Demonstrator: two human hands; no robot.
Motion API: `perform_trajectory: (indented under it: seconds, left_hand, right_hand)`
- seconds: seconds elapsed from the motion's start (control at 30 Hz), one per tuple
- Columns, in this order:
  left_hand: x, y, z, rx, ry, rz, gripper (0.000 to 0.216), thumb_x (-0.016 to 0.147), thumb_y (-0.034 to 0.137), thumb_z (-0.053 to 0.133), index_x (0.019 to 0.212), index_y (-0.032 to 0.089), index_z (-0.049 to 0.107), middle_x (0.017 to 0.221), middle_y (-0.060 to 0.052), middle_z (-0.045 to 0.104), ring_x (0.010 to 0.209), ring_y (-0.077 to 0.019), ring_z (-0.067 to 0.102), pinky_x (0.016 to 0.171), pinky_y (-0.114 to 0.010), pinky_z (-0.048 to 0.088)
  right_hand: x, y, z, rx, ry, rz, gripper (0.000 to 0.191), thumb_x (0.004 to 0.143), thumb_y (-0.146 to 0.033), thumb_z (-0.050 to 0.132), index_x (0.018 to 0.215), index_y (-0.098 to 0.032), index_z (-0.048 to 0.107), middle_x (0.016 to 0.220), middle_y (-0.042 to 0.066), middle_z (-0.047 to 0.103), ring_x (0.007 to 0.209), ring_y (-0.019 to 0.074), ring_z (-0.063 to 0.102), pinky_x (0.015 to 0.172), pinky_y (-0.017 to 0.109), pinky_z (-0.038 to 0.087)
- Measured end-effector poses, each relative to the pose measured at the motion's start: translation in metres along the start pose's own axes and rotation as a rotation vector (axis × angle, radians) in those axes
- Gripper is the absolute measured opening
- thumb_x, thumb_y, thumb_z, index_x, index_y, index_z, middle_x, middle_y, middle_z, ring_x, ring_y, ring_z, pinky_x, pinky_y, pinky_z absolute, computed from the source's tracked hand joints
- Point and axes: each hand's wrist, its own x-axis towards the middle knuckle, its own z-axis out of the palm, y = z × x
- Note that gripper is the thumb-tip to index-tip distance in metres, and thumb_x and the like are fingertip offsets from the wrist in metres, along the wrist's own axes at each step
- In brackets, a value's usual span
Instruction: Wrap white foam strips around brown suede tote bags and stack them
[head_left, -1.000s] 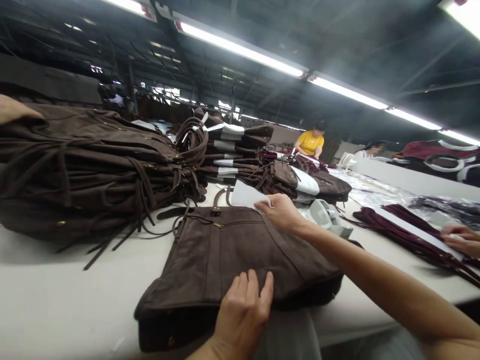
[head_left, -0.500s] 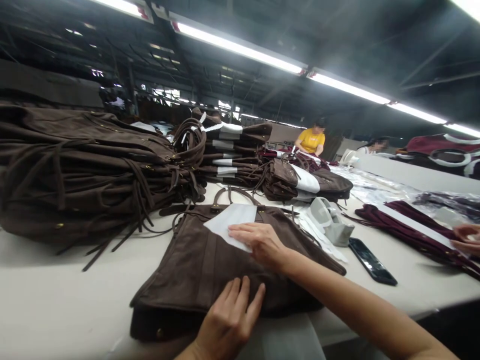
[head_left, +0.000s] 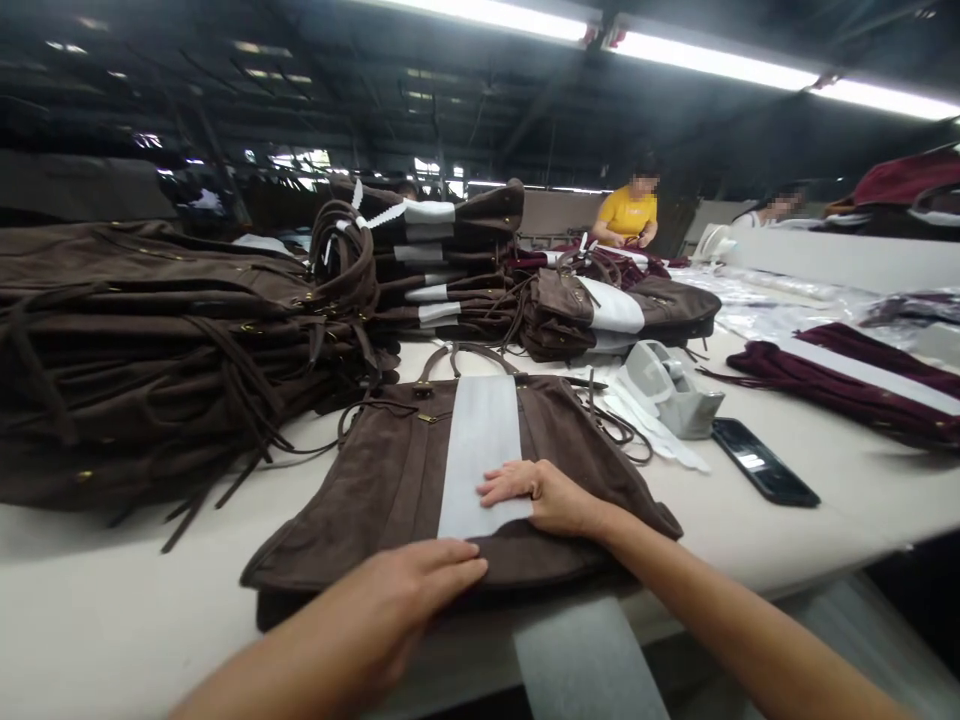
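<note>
A dark brown handbag (head_left: 382, 500) lies flat in front of me, its handles pointing away. Down its middle runs a white paper strip (head_left: 484, 430). My right hand (head_left: 544, 495) rests on the strip's near end, fingers stretched out and palm down. Along the bag's near edge lies my left hand (head_left: 420, 585), its fingers extended over the brown fabric, just left of the strip's end. Past that edge, a pale strip (head_left: 589, 650) hangs below the bag; whether it joins the one on top, I cannot tell.
Piled brown bags (head_left: 150, 370) stand at left, with a stack of banded bags (head_left: 442, 270) behind. To the right are a tape dispenser (head_left: 675, 390), a phone (head_left: 765, 460) and a maroon bag (head_left: 847, 385). A person in yellow (head_left: 628, 213) works farther back.
The white strip, folded and slanted before, now lies straight along the bag. My right hand has slid toward the near edge. My left hand has turned sideways. Another person's hand left the right side.
</note>
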Motion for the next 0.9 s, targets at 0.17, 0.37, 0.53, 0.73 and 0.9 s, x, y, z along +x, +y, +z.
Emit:
perform_trajectory:
  seconds: [0.17,0.37,0.53,0.73,0.9]
  left_hand:
    - [0.091,-0.072,-0.049,0.058,-0.123,-0.593,0.045,0.085,0.002,0.045,0.124,0.021,0.059,0.121,-0.009,0.063,0.117,-0.0259,0.057,0.102,-0.04,0.043]
    - [0.173,-0.15,0.007,-0.072,-0.045,-0.961,0.038,0.093,0.047,0.054,0.107,0.013,0.062,0.106,-0.009,0.065,0.098,-0.0217,0.063,0.089,-0.044,0.052]
    - [0.179,-0.163,0.044,-0.216,0.099,-1.079,0.038,0.093,0.049,0.054,0.106,0.014,0.061,0.103,-0.007,0.064,0.095,-0.0206,0.063,0.086,-0.042,0.053]
    - [0.176,-0.177,0.056,-0.334,0.194,-1.123,0.034,0.093,0.046,0.055,0.104,0.015,0.062,0.101,-0.007,0.064,0.093,-0.0195,0.063,0.085,-0.04,0.053]
    - [0.177,-0.182,0.056,-0.395,0.21,-1.136,0.031,0.093,0.043,0.057,0.106,0.015,0.061,0.105,-0.007,0.064,0.096,-0.0203,0.062,0.086,-0.041,0.053]
  right_hand:
    - [-0.002,-0.003,0.004,0.071,0.086,0.04,0.021,0.082,-0.019,0.065,0.098,-0.027,0.077,0.105,0.002,0.074,0.11,0.0223,0.066,0.109,0.043,0.039]
    - [-0.002,-0.002,0.012,0.111,0.179,0.056,0.024,0.071,-0.013,0.071,0.089,-0.028,0.078,0.097,0.002,0.076,0.101,0.0233,0.069,0.101,0.04,0.048]
    - [-0.002,-0.008,0.012,0.118,0.208,0.1,0.033,0.066,-0.008,0.066,0.089,-0.027,0.079,0.1,0.003,0.076,0.105,0.024,0.068,0.098,0.037,0.05]
    - [0.026,-0.024,-0.049,0.544,-0.125,0.432,0.067,0.06,-0.008,0.061,0.126,-0.022,0.064,0.13,0.008,0.063,0.125,0.0265,0.054,0.103,0.038,0.045]
    - [0.099,0.012,-0.082,0.103,0.457,0.859,0.027,0.082,-0.03,0.062,0.1,-0.012,0.07,0.104,0.013,0.071,0.096,0.0238,0.068,0.076,0.029,0.056]
